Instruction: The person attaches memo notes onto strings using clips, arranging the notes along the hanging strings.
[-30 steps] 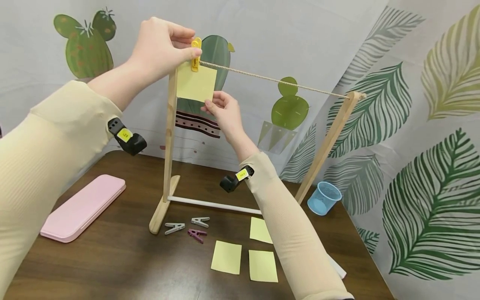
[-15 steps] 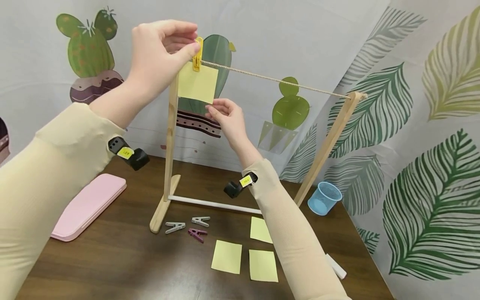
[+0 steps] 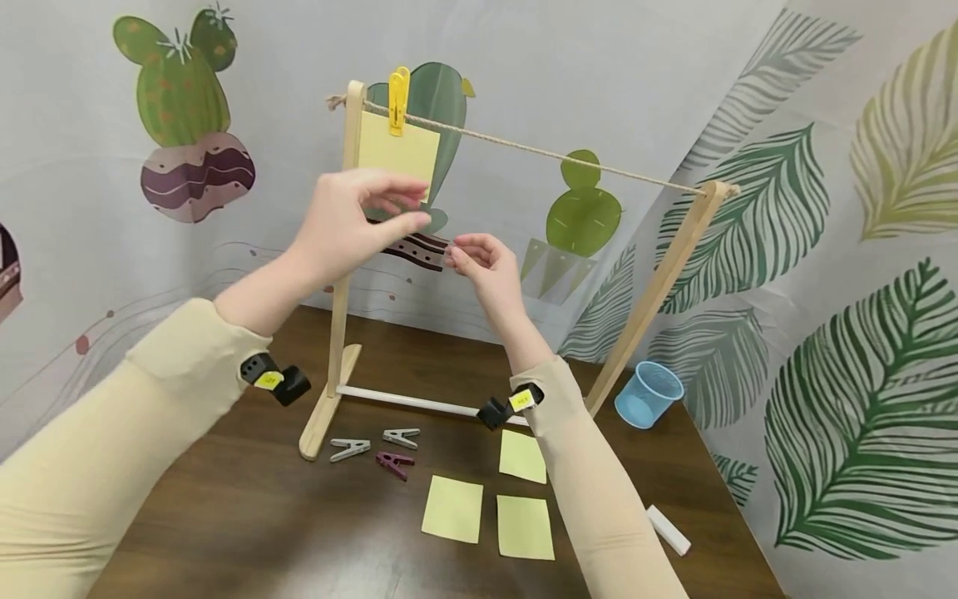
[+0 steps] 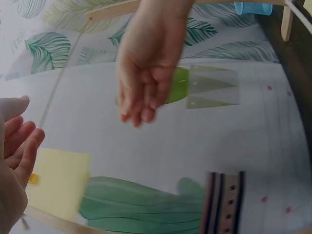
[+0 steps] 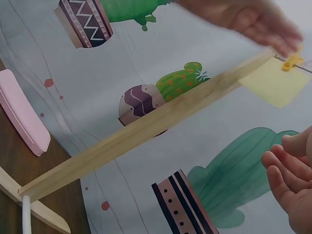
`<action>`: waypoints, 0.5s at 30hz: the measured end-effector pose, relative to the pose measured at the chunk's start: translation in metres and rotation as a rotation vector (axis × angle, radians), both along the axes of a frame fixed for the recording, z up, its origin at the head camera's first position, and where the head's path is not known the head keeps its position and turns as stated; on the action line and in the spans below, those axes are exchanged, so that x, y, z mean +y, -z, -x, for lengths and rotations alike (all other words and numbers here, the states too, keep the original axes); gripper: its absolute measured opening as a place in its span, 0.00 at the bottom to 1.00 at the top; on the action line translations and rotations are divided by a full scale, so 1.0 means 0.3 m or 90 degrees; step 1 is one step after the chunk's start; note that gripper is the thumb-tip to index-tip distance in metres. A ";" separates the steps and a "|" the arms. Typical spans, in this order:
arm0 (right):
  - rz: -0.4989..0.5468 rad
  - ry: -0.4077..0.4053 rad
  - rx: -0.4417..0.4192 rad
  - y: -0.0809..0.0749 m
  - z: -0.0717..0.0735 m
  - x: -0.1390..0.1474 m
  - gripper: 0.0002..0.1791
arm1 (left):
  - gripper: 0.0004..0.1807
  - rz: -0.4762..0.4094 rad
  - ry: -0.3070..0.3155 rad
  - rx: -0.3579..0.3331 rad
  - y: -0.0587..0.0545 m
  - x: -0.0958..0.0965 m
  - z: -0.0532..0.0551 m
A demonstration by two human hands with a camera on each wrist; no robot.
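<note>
A yellow clothespin (image 3: 398, 101) clips a yellow sticky note (image 3: 397, 148) to the rope (image 3: 524, 148) near the left post of a wooden stand. Just in front of the note's lower part is my left hand (image 3: 358, 216), its fingers extended and holding nothing. My right hand (image 3: 488, 270) hovers lower and to the right, fingers loosely bent, with nothing held. In the right wrist view the clipped note (image 5: 277, 83) hangs apart from the right hand (image 5: 292, 180). On the table lie two grey clothespins, one grey clothespin (image 3: 349, 449) at left, and a purple clothespin (image 3: 394, 464).
Three yellow notes lie on the table, one note (image 3: 452, 509) nearest the clothespins. The stand's right post (image 3: 659, 291) rises beside a blue mesh cup (image 3: 649, 395). A white stick (image 3: 669, 530) lies at right. A pink case (image 5: 24, 114) shows in the right wrist view.
My left hand has let go of the yellow clothespin and moved down. The right hand has left the note's lower corner and moved down and right. The note stays hanging.
</note>
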State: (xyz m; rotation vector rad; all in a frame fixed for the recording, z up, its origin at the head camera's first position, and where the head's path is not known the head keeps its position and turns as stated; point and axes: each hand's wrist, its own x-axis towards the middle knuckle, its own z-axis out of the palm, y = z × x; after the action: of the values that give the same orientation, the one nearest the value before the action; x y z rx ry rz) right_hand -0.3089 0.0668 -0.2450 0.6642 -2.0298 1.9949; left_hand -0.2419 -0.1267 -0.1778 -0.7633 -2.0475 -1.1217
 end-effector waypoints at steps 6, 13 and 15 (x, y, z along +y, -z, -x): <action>-0.009 0.001 -0.006 0.079 -0.038 0.075 0.14 | 0.18 -0.040 0.036 -0.129 0.157 0.014 0.031; -0.060 0.032 -0.025 0.201 -0.068 0.183 0.13 | 0.20 -0.071 0.049 -0.268 0.351 0.016 0.046; -0.065 0.049 -0.040 0.238 -0.078 0.218 0.13 | 0.20 -0.071 0.052 -0.306 0.400 0.021 0.046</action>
State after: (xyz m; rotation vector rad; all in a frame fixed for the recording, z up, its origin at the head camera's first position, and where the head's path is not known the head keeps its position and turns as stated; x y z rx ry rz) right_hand -0.2855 0.1322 -0.3163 0.5401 -2.1718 1.9024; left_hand -0.2556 -0.1204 -0.2977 -0.5615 -2.3295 -1.5716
